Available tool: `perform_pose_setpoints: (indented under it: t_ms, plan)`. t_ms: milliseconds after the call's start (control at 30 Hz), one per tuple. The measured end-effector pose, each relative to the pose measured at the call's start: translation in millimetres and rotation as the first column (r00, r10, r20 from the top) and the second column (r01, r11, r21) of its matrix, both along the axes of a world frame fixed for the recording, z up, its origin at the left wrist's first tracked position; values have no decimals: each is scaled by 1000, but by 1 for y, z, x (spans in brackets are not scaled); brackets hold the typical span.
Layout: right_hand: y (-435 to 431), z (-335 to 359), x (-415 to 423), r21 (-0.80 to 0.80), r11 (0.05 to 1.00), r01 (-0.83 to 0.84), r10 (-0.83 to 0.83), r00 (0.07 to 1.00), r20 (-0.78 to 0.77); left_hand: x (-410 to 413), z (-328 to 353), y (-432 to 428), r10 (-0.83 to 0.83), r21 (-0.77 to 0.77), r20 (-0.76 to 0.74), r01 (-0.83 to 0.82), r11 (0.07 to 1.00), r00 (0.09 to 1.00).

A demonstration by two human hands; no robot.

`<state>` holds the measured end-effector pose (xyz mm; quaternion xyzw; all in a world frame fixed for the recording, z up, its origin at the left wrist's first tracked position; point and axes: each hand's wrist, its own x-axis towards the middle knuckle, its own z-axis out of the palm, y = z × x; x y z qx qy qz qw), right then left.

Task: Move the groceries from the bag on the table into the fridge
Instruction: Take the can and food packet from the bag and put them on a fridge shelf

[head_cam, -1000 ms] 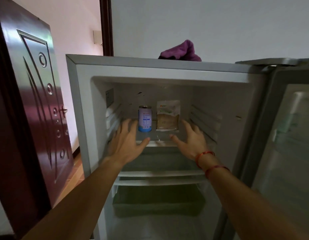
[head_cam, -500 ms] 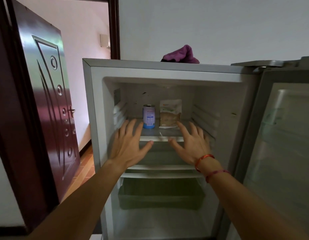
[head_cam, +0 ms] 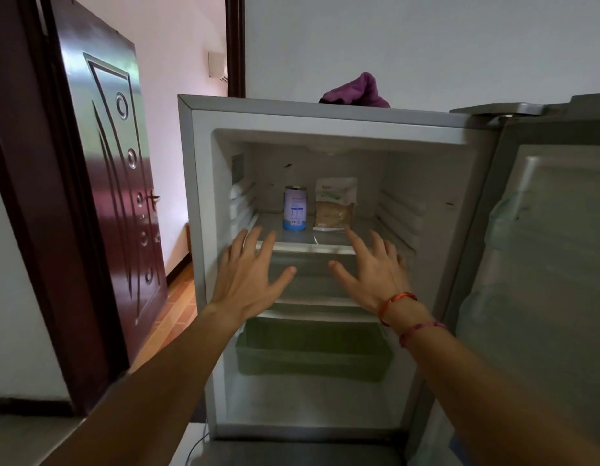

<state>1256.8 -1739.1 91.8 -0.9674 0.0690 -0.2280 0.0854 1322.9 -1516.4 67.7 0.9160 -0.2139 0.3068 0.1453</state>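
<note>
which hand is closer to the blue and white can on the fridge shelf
Left. The left hand is spread open just below and left of the blue and white can; the right hand is farther right, its fingers below the tan food pouch.

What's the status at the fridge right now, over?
Left grip and right grip open, empty, fingers spread before the shelf. Can and pouch standing on that shelf, side by side. Nothing in the way.
</note>
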Motion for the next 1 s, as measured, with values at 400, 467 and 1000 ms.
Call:
perform_pose_setpoints:
  t_ms: [400,467,1000]
  plan:
    - [64,-6,-100,-66,993,95,-93,995,29,-91,-11,65,-102,-33,21,103,994,995]
    - [78,-9,-120,-65,992,104,-102,994,25,-110,-14,79,-113,-28,23,114,993,993]
    - [116,-7,-264,-81,978,191,-189,982,23,-221,-8,118,-170,-46,36,172,984,985]
